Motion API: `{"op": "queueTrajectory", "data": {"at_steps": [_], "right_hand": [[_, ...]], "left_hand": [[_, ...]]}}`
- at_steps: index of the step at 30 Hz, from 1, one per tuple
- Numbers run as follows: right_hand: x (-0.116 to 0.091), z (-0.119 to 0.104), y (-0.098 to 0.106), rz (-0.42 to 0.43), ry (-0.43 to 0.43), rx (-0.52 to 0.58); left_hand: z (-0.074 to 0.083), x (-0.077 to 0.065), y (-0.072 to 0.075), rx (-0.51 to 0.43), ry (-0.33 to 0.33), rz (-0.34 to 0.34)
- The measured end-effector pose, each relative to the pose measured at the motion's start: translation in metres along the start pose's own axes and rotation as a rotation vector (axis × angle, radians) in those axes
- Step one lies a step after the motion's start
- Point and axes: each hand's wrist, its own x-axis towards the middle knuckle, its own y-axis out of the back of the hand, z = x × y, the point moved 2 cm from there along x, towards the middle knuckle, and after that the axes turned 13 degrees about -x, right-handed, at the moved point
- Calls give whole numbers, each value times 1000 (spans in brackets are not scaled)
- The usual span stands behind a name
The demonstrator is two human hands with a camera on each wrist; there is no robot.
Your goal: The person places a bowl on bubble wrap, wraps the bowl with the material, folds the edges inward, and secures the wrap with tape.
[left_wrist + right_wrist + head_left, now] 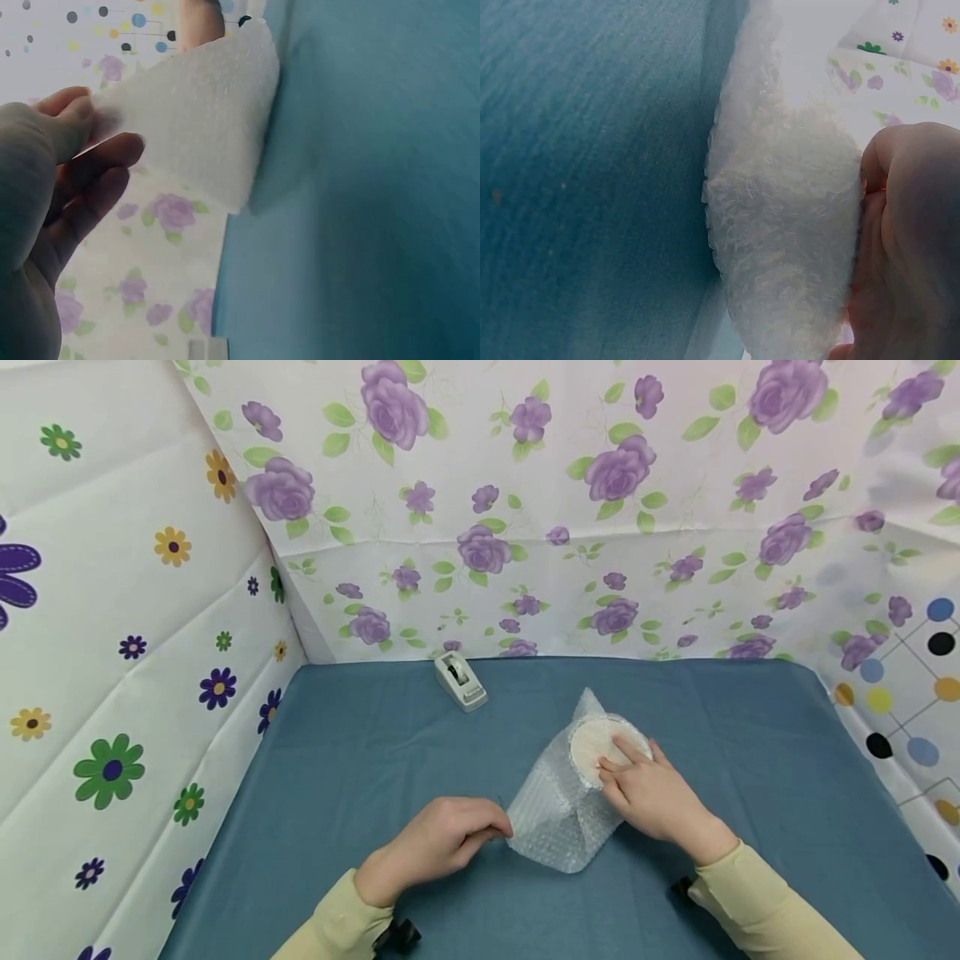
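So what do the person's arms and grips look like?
The left sleeve and right sleeve are plain, long and pale yellow. A small black piece shows beside the left one, another beside the right. The left grip and right grip are gloveless.

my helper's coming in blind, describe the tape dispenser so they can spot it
Find the blue table, then its far edge below the flowered backdrop. There, left of the bubble-wrapped bundle, sits the pale tape dispenser; unlike the bundle, it is small and unwrapped.
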Motion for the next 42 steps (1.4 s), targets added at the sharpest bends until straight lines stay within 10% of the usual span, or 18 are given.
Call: {"op": "queueTrajectory", "data": {"at_steps": [26,33,42], "right_hand": [[1,4,-3,-39,-17,59],[4,5,1,-74,-12,63],[3,6,6,-92,-19,96]], "left_hand": [[-4,72,-13,16,-7,458],[-12,86,-18,-78,-12,467],[-22,97,-24,31,-65,409]]}}
